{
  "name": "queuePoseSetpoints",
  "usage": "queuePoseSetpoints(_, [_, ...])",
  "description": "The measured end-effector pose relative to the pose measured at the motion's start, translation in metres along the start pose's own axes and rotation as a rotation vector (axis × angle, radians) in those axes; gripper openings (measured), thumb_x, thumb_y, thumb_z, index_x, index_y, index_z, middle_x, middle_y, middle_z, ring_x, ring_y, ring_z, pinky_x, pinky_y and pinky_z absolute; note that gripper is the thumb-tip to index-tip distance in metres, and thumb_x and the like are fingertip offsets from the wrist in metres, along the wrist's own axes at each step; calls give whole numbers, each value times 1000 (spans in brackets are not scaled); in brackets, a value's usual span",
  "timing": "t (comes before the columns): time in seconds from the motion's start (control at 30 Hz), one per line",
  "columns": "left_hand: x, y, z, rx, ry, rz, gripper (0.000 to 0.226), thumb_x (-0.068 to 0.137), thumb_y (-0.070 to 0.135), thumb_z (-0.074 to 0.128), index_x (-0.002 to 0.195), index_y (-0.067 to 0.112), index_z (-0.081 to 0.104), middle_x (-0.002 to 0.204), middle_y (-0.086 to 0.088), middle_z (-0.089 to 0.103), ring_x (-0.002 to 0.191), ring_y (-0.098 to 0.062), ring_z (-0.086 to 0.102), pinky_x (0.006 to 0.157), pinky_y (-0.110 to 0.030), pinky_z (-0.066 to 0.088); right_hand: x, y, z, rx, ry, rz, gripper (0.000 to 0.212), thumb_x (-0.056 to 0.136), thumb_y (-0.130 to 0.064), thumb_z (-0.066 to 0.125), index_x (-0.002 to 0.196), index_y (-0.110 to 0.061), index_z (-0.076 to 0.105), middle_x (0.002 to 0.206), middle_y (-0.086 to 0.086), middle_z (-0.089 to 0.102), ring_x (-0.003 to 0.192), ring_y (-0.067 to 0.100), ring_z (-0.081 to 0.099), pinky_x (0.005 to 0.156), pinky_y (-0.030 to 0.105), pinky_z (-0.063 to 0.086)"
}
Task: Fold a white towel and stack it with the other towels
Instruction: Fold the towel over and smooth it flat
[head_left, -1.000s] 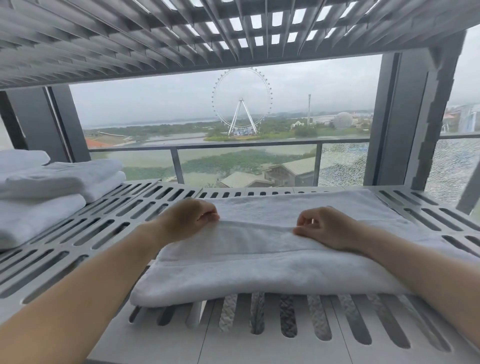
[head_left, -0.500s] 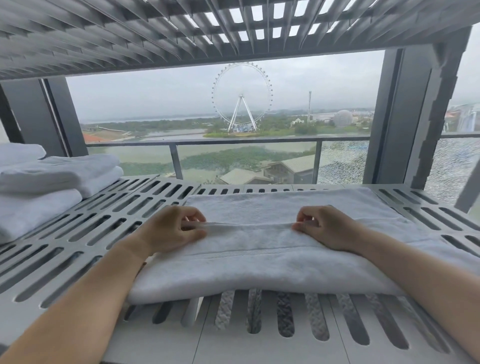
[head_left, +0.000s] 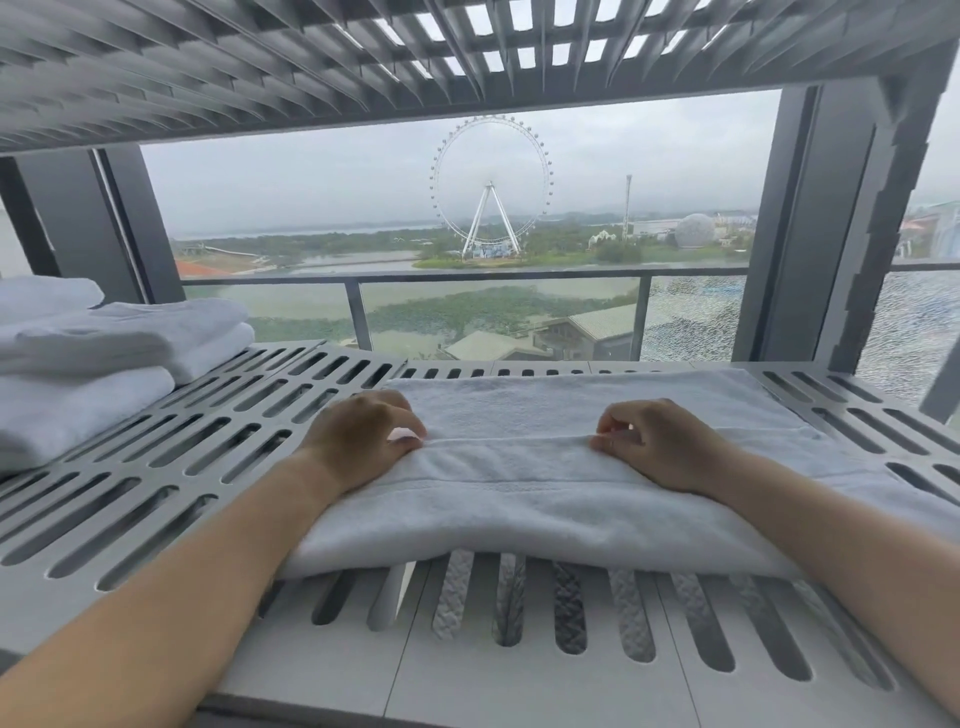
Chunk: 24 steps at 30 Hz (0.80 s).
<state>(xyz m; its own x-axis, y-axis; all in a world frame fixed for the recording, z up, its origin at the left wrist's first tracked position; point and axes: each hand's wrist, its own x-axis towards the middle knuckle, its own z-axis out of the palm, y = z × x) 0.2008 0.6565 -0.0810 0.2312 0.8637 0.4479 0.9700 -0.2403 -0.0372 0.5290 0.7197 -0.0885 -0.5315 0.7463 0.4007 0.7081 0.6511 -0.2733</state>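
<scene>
A white towel (head_left: 519, 483) lies lengthwise across a grey slatted shelf (head_left: 171, 467), in the middle of the view and close to the shelf's front edge; its near part is doubled over, so that a soft ridge runs from side to side along its middle; its front edge bulges up a little over the slots. The left hand (head_left: 363, 441) rests on the left end of the towel, fingers curled, pinching the ridge between thumb and fingertips; the right hand (head_left: 660, 447) rests further to the right and pinches the same ridge in the same way; both forearms reach in from the near corners. A stack of folded towels (head_left: 104, 353) sits at the far left of the shelf, well apart from the towel in hand; another slatted shelf (head_left: 311, 62) hangs overhead; beyond the glass stand a balcony railing (head_left: 358, 306) and a Ferris wheel (head_left: 491, 187).
</scene>
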Motion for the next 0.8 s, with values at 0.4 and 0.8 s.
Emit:
queuePoseSetpoints(0.4, [70,109,11,-244,-336,198,26,93,34,50,114,24,60,109,4,64,91,-10,56,86,-31,48,5,10,0,16,-25,146,17,89,-42,51,85,-25,54,87,-5,57,82,15,53,71,30,41])
queuePoseSetpoints(0.8, [74,114,43,-442,-156,89,15,85,44,59,87,29,57,80,16,57,73,0,53,65,-14,42,-8,84,-36,-175,-156,229,55,91,-54,33,51,-18,24,44,-4,30,44,16,31,48,30,27])
